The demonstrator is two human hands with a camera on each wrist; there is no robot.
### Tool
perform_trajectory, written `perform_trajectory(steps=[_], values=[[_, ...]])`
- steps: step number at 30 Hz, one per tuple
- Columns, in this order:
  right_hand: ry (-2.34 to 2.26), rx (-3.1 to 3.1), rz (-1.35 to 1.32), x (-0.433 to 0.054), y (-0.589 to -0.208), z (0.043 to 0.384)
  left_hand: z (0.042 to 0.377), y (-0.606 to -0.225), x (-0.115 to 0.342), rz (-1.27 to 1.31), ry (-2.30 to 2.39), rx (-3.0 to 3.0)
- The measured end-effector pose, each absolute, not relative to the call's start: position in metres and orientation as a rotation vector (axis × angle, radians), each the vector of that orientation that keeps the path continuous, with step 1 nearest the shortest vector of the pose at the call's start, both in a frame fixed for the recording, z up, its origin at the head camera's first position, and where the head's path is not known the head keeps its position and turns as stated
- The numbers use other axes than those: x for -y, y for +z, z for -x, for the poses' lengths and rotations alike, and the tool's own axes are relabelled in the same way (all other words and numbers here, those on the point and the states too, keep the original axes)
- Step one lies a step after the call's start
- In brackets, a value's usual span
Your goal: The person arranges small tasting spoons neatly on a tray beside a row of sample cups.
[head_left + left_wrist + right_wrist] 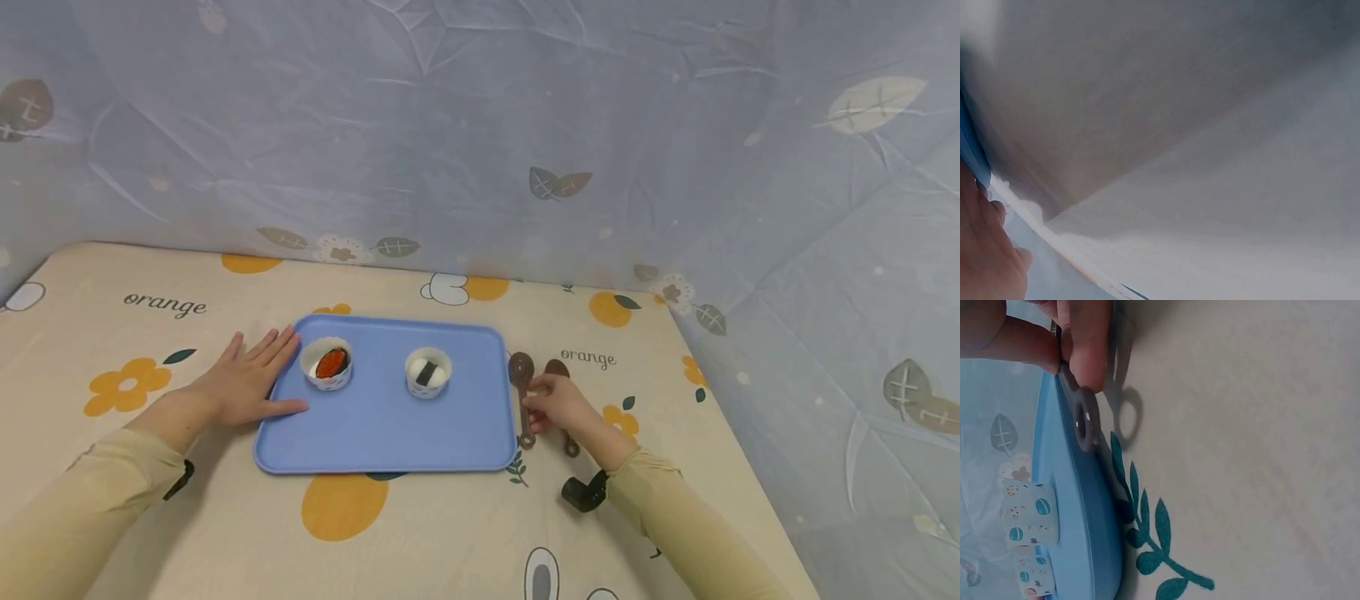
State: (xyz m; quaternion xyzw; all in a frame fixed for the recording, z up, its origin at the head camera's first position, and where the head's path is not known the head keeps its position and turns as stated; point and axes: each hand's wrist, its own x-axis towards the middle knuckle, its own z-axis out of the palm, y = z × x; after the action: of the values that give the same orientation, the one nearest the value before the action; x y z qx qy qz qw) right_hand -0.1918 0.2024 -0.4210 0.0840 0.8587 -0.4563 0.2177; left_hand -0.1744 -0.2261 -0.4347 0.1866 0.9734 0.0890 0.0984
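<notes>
My left hand (243, 383) lies with spread, straight fingers over the left edge of a blue tray (375, 437). A brown spoon (521, 368) is pinched between the thumb and fingers of my right hand (564, 407), just beyond the tray's right edge. In the right wrist view, the ring end of its handle (1087, 419) casts a shadow on the cloth. A second brown spoon (557, 367) lies partly hidden under that hand. On the tray stand a paper cup (327, 382) with an orange-topped sushi piece (332, 363) and another cup (427, 392) with a white, black-banded piece (420, 371).
A cream tablecloth (247, 533) with orange and flower prints covers the table. Behind and to the right hangs a grey-blue leaf-patterned cloth (450, 167). A black angled device (583, 493) shows beside the right sleeve.
</notes>
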Motion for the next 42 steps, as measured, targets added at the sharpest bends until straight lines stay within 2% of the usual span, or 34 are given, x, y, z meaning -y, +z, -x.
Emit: perform_trajectory(steps=[20,42], values=[[-1.510,-2.229,-0.305,-0.208,-0.418,0.194,0.177,-0.434,0.229,-0.544,0.335,-2.897],[-1.521,-2.222,-0.256,-0.209,-0.402,0.191,0.174,-0.431,0.225,-0.536,0.281,-2.860]])
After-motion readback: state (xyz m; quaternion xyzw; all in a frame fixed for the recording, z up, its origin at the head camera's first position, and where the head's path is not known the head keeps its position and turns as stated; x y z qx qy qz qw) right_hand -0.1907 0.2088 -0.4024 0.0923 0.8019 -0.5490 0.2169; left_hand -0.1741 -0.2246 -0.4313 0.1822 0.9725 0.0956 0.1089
